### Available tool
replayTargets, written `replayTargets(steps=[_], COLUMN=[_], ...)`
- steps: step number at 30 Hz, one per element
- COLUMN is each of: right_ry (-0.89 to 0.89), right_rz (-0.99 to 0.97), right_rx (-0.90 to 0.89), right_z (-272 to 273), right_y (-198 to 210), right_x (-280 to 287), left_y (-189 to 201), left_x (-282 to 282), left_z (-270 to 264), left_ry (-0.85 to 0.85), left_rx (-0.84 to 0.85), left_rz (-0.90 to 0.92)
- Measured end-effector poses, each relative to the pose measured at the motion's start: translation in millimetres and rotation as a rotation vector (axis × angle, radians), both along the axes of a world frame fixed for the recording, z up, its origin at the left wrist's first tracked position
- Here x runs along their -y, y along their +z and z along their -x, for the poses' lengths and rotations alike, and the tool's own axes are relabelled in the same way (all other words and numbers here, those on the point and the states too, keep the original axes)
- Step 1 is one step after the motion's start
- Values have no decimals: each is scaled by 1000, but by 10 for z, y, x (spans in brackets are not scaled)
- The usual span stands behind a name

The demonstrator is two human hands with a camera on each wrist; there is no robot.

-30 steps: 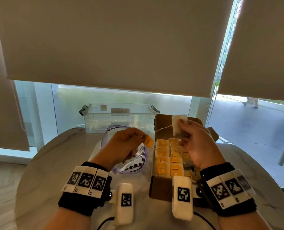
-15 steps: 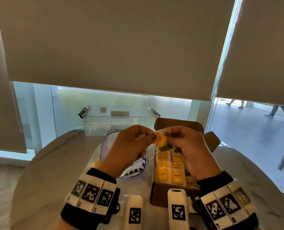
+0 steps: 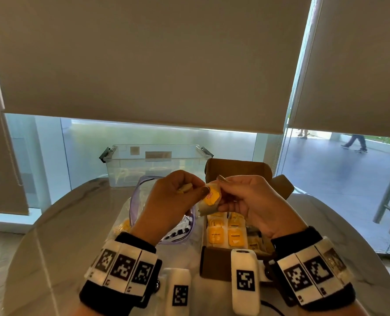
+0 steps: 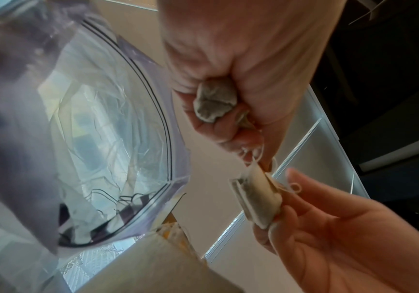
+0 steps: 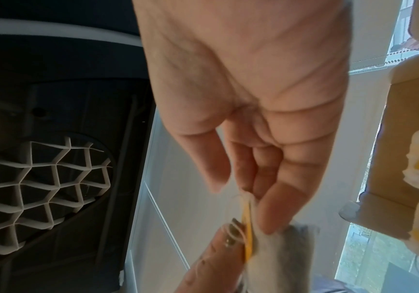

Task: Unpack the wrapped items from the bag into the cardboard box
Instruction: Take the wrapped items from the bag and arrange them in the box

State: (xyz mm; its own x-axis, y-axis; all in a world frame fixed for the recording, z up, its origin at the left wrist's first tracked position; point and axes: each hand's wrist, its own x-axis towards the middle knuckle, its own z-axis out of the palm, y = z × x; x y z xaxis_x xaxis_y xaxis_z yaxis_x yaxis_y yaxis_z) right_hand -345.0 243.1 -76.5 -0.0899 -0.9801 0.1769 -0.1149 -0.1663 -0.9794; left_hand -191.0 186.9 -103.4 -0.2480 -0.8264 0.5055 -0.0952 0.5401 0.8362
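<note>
Both hands meet above the back of the open cardboard box (image 3: 216, 263). My right hand (image 3: 241, 199) pinches a white tea bag (image 3: 208, 209) with its yellow tag (image 3: 212, 197) laid against it. My left hand (image 3: 178, 197) pinches the tag's edge with thumb and forefinger. In the left wrist view that hand (image 4: 228, 89) also clenches a second, crumpled tea bag (image 4: 214, 103) in its palm. The right wrist view shows the right fingers (image 5: 273, 208) on the held bag (image 5: 278, 257). Rows of yellow-tagged tea bags (image 3: 223, 236) fill the box. The clear zip bag (image 3: 143, 192) lies open to the left.
A clear plastic bin (image 3: 155, 163) stands at the back of the round marble table (image 3: 52, 236). The box's lid flap (image 3: 235, 169) stands up behind my hands. Window blinds hang beyond the table.
A second ago my hands were apart with the string stretched between tag and bag. They have come together, and the tag now lies on the tea bag.
</note>
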Motion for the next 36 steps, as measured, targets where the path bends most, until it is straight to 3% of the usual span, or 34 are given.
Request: replayTargets(steps=[5,10,15,18,25,31,36], right_ry=[-104,-257,-304,-230,-71,-90,47], right_rz=[47,-17,-192,-370,-710,-640,-717], right_rx=[-286,-211,-617,-788,-719,-714,-812], right_z=[56,348,670,783,794,716,674], right_y=[32,290,381,291,169,194,178], right_x=[-71,-264,-243,-141,128,307,311], left_y=[-12,-110,-190,-227,-230,-238,-261], left_x=[-15,79,78,38,38,53,65], left_z=[13,-22,-23,-19,0,-7,-2], left_ry=[-51,-28,-66,-166,-181,-182,-191], left_rx=[16,326,586,651,619,620,591], left_rz=[-26,-41,-99,-171,-186,-171,-193])
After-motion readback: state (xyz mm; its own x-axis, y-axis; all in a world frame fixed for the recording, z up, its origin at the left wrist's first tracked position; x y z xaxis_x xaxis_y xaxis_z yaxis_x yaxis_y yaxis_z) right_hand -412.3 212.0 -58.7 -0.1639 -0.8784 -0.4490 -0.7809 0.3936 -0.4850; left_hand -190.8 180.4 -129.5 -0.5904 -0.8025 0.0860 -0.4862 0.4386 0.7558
